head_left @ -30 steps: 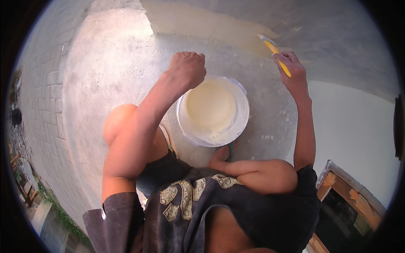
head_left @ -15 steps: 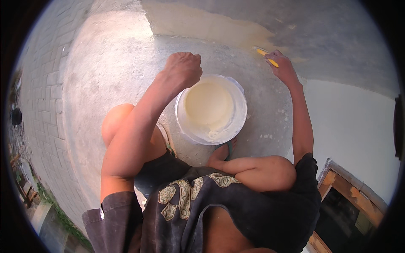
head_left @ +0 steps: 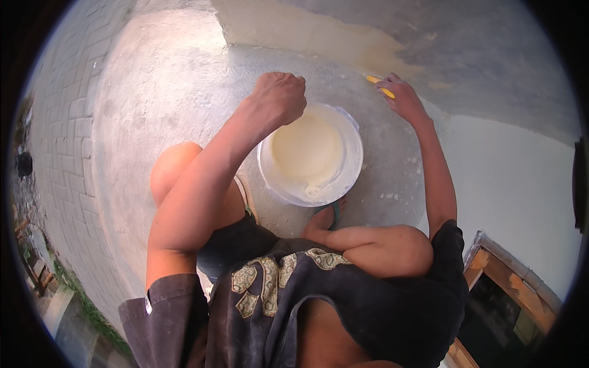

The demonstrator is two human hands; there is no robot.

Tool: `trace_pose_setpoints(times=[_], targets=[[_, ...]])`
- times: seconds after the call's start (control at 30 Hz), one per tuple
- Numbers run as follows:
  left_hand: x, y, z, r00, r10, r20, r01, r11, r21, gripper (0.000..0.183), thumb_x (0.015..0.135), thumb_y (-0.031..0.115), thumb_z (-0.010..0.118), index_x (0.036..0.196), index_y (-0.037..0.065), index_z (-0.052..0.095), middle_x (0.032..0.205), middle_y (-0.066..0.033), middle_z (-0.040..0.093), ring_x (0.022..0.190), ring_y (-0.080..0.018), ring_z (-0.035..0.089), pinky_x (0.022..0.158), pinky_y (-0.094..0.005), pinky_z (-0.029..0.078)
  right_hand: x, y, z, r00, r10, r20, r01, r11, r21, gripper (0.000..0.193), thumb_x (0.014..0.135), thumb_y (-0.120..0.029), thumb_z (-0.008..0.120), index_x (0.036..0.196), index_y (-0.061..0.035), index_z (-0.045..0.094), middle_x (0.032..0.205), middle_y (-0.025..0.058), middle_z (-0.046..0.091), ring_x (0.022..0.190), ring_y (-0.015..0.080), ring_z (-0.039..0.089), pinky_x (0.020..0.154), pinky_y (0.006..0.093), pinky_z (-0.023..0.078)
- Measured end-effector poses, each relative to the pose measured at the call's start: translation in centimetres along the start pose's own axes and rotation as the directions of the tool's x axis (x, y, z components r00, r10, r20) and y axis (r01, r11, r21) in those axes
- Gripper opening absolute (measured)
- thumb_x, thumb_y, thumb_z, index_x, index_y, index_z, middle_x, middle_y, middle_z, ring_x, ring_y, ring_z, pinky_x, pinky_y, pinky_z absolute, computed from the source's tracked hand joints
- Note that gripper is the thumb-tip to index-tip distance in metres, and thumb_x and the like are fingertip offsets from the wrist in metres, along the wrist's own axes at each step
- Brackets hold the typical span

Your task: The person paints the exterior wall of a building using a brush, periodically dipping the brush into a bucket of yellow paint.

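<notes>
My right hand is closed around the yellow handle of a paintbrush. The brush points left, low beside the foot of the grey wall; its bristles are hard to make out. My left hand is curled into a fist over the far left rim of a white plastic bucket. Its fingers face away, so whatever they hold is hidden. Inside the bucket is a pale cream paint, with thicker smears along the near inner side.
The bucket stands on a rough concrete floor, close to my sandaled foot. Ahead, the grey wall carries a cream painted band along its base. At right are a white wall and a wooden frame; paving lies left.
My right hand has drawn slightly left and toward me with the brush, whose tip is now a little farther from the wall's painted band. My left fist has shifted slightly right.
</notes>
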State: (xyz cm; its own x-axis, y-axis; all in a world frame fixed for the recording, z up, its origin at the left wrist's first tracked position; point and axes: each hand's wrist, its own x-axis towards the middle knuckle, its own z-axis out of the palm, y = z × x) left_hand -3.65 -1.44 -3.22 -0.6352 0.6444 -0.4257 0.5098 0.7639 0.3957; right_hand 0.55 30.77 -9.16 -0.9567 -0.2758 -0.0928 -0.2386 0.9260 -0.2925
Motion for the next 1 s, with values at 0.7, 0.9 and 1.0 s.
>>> trace_pose_setpoints(times=[0.7,0.9,1.0], targets=[[-0.3,0.0,-0.4,0.998,-0.064,0.012,0.064,0.998,-0.009,0.025,0.090,0.021,0.048,0.096,-0.001,0.056,0.084,-0.0174,0.062,0.087,-0.0328,0.061,0.080,-0.0416,0.047,-0.1,-1.9,0.5,0.982,0.032,-0.185,-0.044,0.997,-0.059,0.018,0.084,-0.008,0.062,0.101,-0.0075,0.065,0.095,0.0094,0.058,0.082,0.0281,0.060,0.070,0.0378,0.047],[-1.1,-0.6,-0.4,0.998,-0.058,-0.026,0.058,0.998,-0.022,0.025,0.090,0.021,0.047,0.095,-0.001,0.056,0.084,-0.0175,0.062,0.086,-0.0329,0.061,0.079,-0.0421,0.047,-1.3,-9.7,-8.2,0.969,0.104,-0.222,-0.075,0.988,0.137,0.016,0.082,-0.009,0.063,0.098,-0.0084,0.066,0.090,0.0099,0.059,0.082,0.0286,0.061,0.072,0.0378,0.049],[-0.3,-0.1,-0.1,0.999,-0.035,-0.011,0.035,0.999,-0.011,0.025,0.089,0.021,0.047,0.096,-0.001,0.056,0.083,-0.0170,0.062,0.085,-0.0332,0.061,0.077,-0.0421,0.048,0.7,-5.6,-2.2,0.993,0.104,0.049,-0.108,0.992,0.070,0.016,0.081,-0.006,0.063,0.097,-0.0079,0.066,0.089,0.0122,0.057,0.083,0.0306,0.060,0.074,0.0388,0.048]])
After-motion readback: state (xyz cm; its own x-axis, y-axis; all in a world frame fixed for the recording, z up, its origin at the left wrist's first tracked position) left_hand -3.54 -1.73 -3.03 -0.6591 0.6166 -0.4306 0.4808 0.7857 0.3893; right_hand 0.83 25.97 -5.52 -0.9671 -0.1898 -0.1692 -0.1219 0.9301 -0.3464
